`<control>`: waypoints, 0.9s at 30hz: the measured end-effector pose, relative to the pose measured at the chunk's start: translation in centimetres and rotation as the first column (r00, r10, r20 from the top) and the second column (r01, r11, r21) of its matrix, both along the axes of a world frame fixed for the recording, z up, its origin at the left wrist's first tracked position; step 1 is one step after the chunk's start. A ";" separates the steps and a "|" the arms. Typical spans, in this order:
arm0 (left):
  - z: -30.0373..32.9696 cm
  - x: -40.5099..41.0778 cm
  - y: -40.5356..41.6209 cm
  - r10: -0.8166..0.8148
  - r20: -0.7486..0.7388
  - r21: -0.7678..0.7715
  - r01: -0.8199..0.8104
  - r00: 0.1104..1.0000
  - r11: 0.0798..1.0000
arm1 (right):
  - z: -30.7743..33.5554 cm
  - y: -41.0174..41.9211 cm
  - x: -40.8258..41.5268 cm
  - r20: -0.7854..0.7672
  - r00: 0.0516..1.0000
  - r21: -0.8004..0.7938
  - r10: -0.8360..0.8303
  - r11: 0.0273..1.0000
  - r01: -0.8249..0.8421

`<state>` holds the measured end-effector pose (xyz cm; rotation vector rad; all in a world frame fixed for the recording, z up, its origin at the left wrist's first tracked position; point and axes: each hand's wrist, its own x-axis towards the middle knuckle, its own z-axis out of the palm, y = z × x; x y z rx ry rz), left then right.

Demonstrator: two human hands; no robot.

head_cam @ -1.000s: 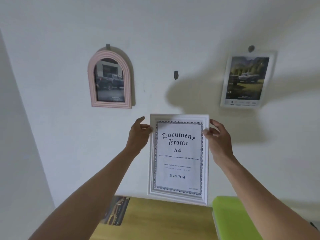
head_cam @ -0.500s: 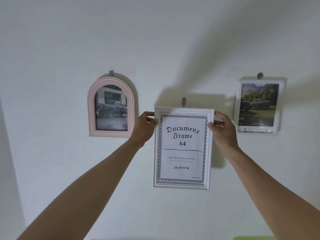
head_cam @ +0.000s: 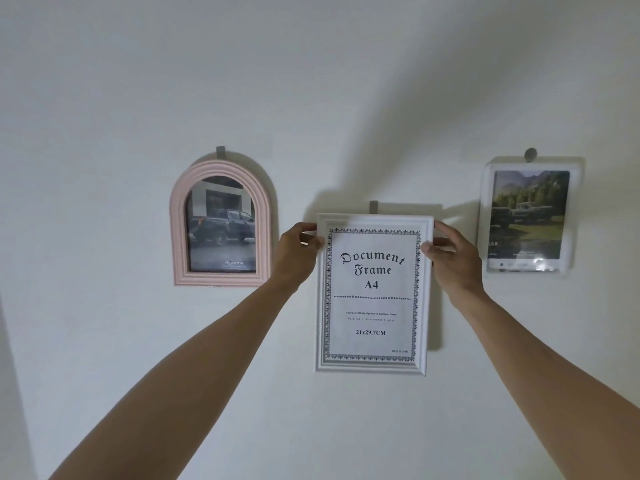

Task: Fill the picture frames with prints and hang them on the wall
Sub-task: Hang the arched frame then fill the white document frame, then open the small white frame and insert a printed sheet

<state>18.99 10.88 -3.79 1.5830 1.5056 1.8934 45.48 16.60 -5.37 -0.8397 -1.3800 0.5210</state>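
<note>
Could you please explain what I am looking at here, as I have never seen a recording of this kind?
There is no machine: a person wears a camera on the head, so you see their own arms reaching to a white wall. The left hand and right hand grip the upper sides of a white document frame, which holds only its stock paper insert, just below a grey hook. Beside it hang a pink arched frame and a clear frame, each showing a vehicle print.
</note>
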 end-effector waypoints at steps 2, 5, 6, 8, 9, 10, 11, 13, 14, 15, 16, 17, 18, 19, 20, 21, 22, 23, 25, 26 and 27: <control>0.0 0.1 0.0 0.002 0.005 -0.004 -0.002 1.000 1.000 | 0.0 0.0 0.1 0.023 1.000 0.006 -0.020 1.000 0.020; 0.0 0.4 0.1 0.043 -0.002 -0.003 -0.043 0.999 0.999 | -0.1 0.1 0.1 0.065 0.996 0.030 -0.055 0.998 0.053; -0.1 0.5 0.1 0.060 -0.009 -0.006 -0.060 0.998 0.998 | -0.1 0.1 0.1 0.090 0.994 0.041 -0.066 0.997 0.063; -0.2 0.5 0.0 0.080 -0.017 -0.016 -0.080 0.997 0.997 | -0.3 0.3 0.1 0.128 0.988 0.054 -0.084 0.996 0.078; -0.2 0.5 0.1 0.082 -0.018 -0.019 -0.082 0.996 0.996 | -0.3 0.3 0.1 0.132 0.987 0.052 -0.090 0.995 0.084; -0.2 0.4 0.1 0.083 -0.024 -0.021 -0.084 0.996 0.996 | -0.3 0.4 0.1 0.133 0.987 0.049 -0.095 0.995 0.089; -0.2 0.3 0.1 0.084 -0.033 -0.024 -0.085 0.996 0.996 | -0.3 0.4 0.1 0.130 0.987 0.042 -0.097 0.995 0.092; -0.1 0.3 0.1 0.090 -0.045 -0.022 -0.091 0.995 0.996 | -0.4 0.5 0.1 0.121 0.989 0.030 -0.089 0.996 0.086; -0.1 0.3 0.1 0.094 -0.048 -0.021 -0.096 0.994 0.995 | -0.5 0.6 0.1 0.119 0.989 0.024 -0.085 0.996 0.083; -0.1 0.3 0.0 0.099 -0.050 -0.021 -0.100 0.994 0.995 | -0.5 0.5 0.1 0.116 0.990 0.019 -0.084 0.996 0.083; -0.1 0.4 0.0 0.102 -0.054 -0.022 -0.103 0.993 0.994 | -0.5 0.5 0.1 0.112 0.990 0.015 -0.084 0.996 0.083; -0.1 0.4 -0.1 0.106 -0.060 -0.023 -0.107 0.993 0.994 | -0.5 0.4 0.1 0.109 0.991 0.011 -0.082 0.997 0.082; -0.1 0.4 -0.1 0.112 -0.067 -0.022 -0.114 0.991 0.993 | -0.6 0.4 0.1 0.106 0.991 0.008 -0.078 0.997 0.077; 0.0 0.5 -0.1 0.121 -0.072 -0.020 -0.123 0.990 0.992 | -0.6 0.4 0.2 0.105 0.992 0.007 -0.074 0.997 0.073; 0.0 0.5 -0.2 0.130 -0.078 -0.016 -0.131 0.988 0.991 | -0.6 0.4 0.2 0.105 0.992 0.007 -0.069 0.998 0.069; 0.0 0.6 -0.2 0.141 -0.083 -0.011 -0.142 0.987 0.990 | -0.6 0.4 0.3 0.106 0.992 0.007 -0.065 0.998 0.065; 0.0 0.7 -0.2 0.154 -0.090 -0.001 -0.154 0.984 0.988 | -0.6 0.4 0.4 0.105 0.993 0.010 -0.061 0.998 0.060; -0.1 0.9 -0.3 0.169 -0.104 0.014 -0.168 0.980 0.986 | -0.7 0.4 0.5 0.107 0.993 0.017 -0.057 0.998 0.056; -0.5 1.3 -0.3 0.210 -0.143 0.064 -0.203 0.967 0.977 | -0.8 0.4 0.9 0.118 0.992 0.030 -0.044 0.999 0.041; -0.7 1.6 -0.2 0.235 -0.159 0.091 -0.223 0.959 0.971 | -0.8 0.4 1.1 0.119 0.992 0.033 -0.033 0.999 0.029; -1.0 1.9 -0.2 0.259 -0.165 0.113 -0.243 0.952 0.963 | -0.8 0.4 1.4 0.120 0.992 0.038 -0.023 0.999 0.019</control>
